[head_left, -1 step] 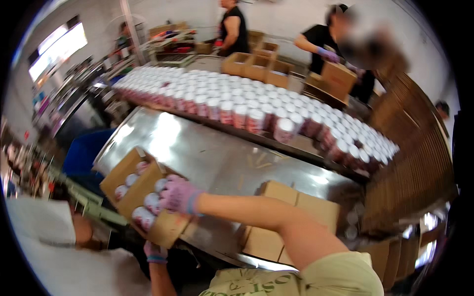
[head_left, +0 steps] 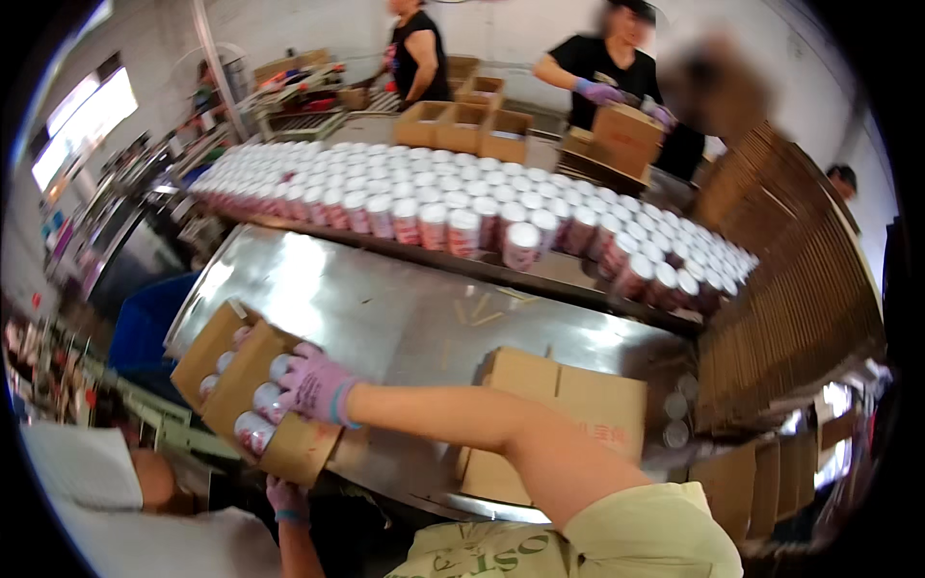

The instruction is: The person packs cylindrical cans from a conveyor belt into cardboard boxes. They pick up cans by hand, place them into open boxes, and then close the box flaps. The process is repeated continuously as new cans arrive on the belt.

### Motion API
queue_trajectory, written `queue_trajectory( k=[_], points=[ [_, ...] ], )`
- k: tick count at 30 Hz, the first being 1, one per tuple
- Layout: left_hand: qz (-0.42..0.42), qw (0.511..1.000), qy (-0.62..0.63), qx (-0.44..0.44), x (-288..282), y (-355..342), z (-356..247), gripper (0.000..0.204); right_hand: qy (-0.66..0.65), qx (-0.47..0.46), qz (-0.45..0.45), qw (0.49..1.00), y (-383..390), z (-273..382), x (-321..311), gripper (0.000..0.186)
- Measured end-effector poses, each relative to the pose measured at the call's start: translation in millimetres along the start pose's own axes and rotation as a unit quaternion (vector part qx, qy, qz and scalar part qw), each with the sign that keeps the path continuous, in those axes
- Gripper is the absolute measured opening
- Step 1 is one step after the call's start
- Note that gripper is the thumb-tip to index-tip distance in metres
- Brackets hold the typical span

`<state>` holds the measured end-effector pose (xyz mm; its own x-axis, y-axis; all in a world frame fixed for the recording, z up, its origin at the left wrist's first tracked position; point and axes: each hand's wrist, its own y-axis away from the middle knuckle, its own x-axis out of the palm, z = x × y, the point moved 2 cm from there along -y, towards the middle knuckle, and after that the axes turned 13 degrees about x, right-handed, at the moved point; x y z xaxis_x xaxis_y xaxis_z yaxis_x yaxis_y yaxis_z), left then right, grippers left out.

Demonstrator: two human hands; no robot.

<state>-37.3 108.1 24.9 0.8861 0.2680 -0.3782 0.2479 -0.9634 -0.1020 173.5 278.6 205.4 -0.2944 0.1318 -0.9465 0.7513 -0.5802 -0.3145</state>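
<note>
My right hand (head_left: 313, 383), in a pink glove, has curled fingers over white-lidded cans (head_left: 252, 433) in the side of a tilted, open cardboard box (head_left: 222, 395). My left hand (head_left: 287, 496), also gloved, grips the box's lower end, its fingers partly hidden. The box leans at the left front of the steel table (head_left: 405, 318). Two closed cartons (head_left: 597, 405) lie beside my right forearm.
A long band of upright cans (head_left: 462, 231) crosses behind the table. Beyond are open boxes (head_left: 419, 125) and co-workers (head_left: 617, 67). Stacked flat cardboard (head_left: 771, 318) borders the right, a blue bin (head_left: 145, 318) the left. A person in white (head_left: 125, 520) is close at lower left.
The whole view has shifted, placing both hands and the box slightly lower and further left in the picture. The co-worker at the back right has moved a hand on the carton.
</note>
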Motion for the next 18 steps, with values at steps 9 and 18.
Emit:
queue_trajectory(
  k=[9,18],
  points=[
    [0.451,0.674,-0.214,0.544,194.0,69.5,-169.2,0.069,-0.081,0.456,0.110,0.879,272.1,-220.7,12.0,0.074],
    [0.479,0.520,-0.297,0.641,238.6,23.2,-133.9,0.038,-0.342,0.627,0.168,0.679,319.4,-178.3,10.0,0.086]
  ],
)
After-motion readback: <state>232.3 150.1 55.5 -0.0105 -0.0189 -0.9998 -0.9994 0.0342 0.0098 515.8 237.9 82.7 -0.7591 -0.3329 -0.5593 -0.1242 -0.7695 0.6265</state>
